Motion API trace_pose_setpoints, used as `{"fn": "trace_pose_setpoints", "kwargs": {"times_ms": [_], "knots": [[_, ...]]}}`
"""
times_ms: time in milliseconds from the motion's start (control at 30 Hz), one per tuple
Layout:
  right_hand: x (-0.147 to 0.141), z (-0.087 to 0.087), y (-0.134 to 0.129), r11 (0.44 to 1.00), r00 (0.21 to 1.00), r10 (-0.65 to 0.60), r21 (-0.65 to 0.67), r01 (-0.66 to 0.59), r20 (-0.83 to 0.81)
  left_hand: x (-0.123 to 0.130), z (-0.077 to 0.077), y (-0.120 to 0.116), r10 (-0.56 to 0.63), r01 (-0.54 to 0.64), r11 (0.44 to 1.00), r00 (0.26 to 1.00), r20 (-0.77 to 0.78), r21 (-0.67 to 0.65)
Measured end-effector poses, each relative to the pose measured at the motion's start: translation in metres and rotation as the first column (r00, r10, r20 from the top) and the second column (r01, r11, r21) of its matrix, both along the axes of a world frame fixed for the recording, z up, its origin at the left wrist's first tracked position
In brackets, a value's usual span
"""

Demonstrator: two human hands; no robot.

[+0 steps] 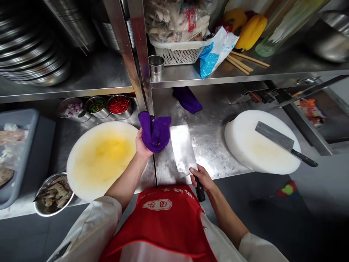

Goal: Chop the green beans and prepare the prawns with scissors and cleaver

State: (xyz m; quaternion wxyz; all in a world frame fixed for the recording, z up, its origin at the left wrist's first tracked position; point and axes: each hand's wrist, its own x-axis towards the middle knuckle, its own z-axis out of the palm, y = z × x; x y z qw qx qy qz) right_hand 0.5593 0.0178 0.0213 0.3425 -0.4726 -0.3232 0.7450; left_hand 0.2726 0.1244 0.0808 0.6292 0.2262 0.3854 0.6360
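A bunched purple cloth [156,134] is held in my left hand [143,145], at the right edge of a round white cutting board [89,163] with a yellow-stained middle. My right hand [202,177] grips a cleaver [183,149] where its black handle meets the wide, shiny blade. The blade points away from me over the steel counter, just right of the cloth and apart from it. Farther back on the counter, partly under the shelf, lies a second purple cloth [187,99].
Another cleaver [275,136] rests on a thick round board [242,145] at right. Cups of chopped red peppers [119,104], green peppers [96,105] and onion [73,108] line the back left. A bowl [54,194] and grey bin [32,145] stand left. A steel shelf [223,77] overhangs the counter.
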Motion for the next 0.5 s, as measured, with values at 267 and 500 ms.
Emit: {"fn": "trace_pose_setpoints", "kwargs": {"times_ms": [267, 500], "knots": [[-0.016, 0.011, 0.013, 0.981, 0.981, -0.192, 0.005, 0.192, -0.044, 0.032, -0.033, -0.030, -0.104, 0.185, 0.968, 0.912, 0.396, -0.171], [-0.022, -0.012, -0.001, 0.988, 0.986, -0.117, -0.088, 0.128, 0.121, 0.005, -0.031, -0.073, -0.145, 0.186, 0.919, 0.979, 0.140, -0.346]]}}
